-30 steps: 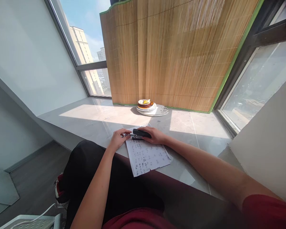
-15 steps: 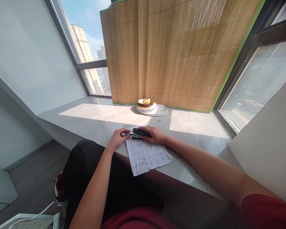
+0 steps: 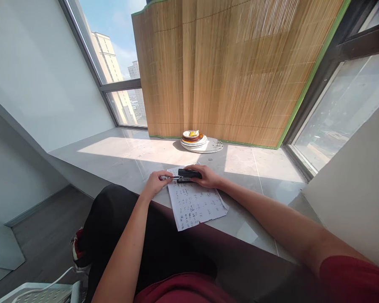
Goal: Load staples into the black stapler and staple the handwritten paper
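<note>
A black stapler (image 3: 189,173) is held over a handwritten paper sheet (image 3: 197,206) on the tiled sill. My right hand (image 3: 206,176) is wrapped round its right end. From its left end sticks a thin metal part (image 3: 174,178), and my left hand (image 3: 159,182) pinches the tip of that part between thumb and fingers. The sheet lies under the stapler, its lower edge reaching past the sill's front edge. Its lower right corner is torn.
Behind the paper, a stack of plates (image 3: 194,141) sits beside a flat oval plate (image 3: 215,145) near the bamboo blind (image 3: 221,75). My knee (image 3: 110,210) is against the sill's front edge (image 3: 91,172). A white perforated object (image 3: 47,293) stands at lower left.
The stapler and my right hand have shifted slightly right, and more of the metal part shows between the hands. The paper has moved slightly.
</note>
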### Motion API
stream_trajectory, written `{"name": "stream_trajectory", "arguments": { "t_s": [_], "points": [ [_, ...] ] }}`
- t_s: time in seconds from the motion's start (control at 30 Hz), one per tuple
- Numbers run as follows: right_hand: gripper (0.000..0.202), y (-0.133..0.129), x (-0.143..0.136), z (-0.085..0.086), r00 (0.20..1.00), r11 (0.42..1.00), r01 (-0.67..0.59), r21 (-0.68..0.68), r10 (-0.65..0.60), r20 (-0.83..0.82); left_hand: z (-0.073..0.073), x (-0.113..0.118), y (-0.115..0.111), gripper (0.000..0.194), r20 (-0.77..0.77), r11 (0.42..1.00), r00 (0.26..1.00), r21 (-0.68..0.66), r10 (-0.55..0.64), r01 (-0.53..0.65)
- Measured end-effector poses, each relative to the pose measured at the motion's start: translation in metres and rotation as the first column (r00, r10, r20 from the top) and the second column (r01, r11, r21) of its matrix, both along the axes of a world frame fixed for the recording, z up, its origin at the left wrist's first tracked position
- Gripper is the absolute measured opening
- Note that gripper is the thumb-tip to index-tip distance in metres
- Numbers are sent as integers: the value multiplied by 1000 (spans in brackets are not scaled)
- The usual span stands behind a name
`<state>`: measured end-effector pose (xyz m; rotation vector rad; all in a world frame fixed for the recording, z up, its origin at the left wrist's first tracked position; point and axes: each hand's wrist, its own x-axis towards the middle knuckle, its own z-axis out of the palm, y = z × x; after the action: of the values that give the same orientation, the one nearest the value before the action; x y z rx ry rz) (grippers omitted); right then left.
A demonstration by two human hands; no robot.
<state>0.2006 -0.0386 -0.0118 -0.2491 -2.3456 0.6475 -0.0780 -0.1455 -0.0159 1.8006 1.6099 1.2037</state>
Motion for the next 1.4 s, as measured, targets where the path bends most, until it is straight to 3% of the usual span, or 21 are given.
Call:
{"name": "stream_trajectory", "arguments": {
  "t_s": [0.13,0.27,0.4,0.5,0.6,0.7,0.87,0.93,1.03,1.13,1.23,1.4],
  "points": [
    [45,12,9,0,993,975,-13,-224,-14,-118,4,2,-4,27,56,999,997,-28,44,-42],
    [51,11,12,5,984,929,-128,-347,76,-160,10,9,-7,24,62,998,997,60,-38,34],
    [52,-9,-1,15,969,924,-214,-317,159,-188,13,20,-9,35,77,979,987,162,-141,127],
    [51,-22,-10,17,960,937,-235,-257,183,-213,13,23,-9,39,78,978,985,160,-152,138],
    [50,-28,-13,14,968,948,-212,-239,169,-187,12,21,-8,34,39,987,992,113,-122,117],
    [49,-33,-15,12,980,959,-151,-239,113,-163,12,18,-7,30,21,985,996,153,-86,82],
    [57,-28,-18,25,994,959,-52,-277,22,-111,12,16,-5,29,54,972,998,227,42,-53],
    [58,-14,-8,32,995,955,-21,-296,-10,-103,10,20,-5,30,-25,973,999,232,25,-19],
    [54,19,28,35,987,934,55,-353,-103,-120,6,27,-5,26,-225,964,973,243,-51,107],
    [57,51,78,26,977,876,118,-468,-187,-103,2,35,-3,29,-388,968,917,178,-97,178],
    [55,69,115,12,966,819,220,-530,-257,5,5,45,1,34,-433,961,884,116,-179,251],
    [56,74,120,4,973,810,227,-541,-218,82,12,76,11,39,-437,944,858,56,-270,326]
  ]
}}
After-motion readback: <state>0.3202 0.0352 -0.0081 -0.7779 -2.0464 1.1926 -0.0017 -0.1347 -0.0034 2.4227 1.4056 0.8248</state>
